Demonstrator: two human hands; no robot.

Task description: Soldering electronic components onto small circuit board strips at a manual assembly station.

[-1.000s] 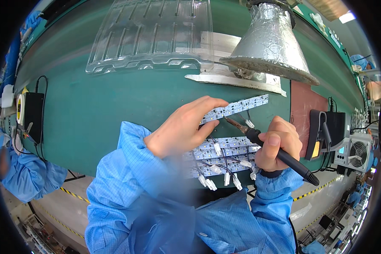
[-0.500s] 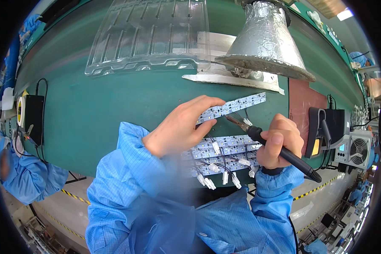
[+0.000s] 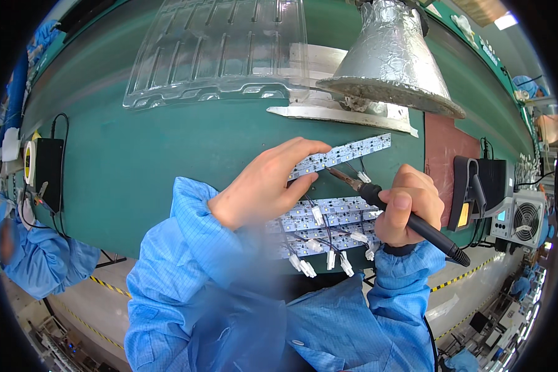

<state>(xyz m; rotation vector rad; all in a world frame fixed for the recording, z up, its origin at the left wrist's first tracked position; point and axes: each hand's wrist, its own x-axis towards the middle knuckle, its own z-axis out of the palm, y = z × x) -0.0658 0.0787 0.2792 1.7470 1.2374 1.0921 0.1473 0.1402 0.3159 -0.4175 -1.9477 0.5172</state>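
Note:
A narrow white LED circuit board strip (image 3: 359, 149) is pinched between the thumb and fingers of my left hand (image 3: 268, 180), tilted with its far end up to the right. My right hand (image 3: 410, 208) is closed round the black handle of a soldering iron (image 3: 373, 195). The iron's tip points up and left and meets the lower edge of the strip, close to my left fingertips. Dark wires run from the strip to a white connector (image 3: 364, 177). Below lie several similar LED strips (image 3: 338, 217) in rows, with wires and white plugs (image 3: 346, 266) hanging toward me.
A foil-covered fume hood cone (image 3: 394, 56) stands at the back right, over a white base. A clear plastic tray (image 3: 220, 56) lies at the back. To the right are a black soldering station (image 3: 493, 180) and a fan unit (image 3: 524, 217); at left, a black box (image 3: 46, 170).
The soldering iron's tip has shifted slightly left and up along the strip. My left hand keeps its grip on the strip almost unmoved.

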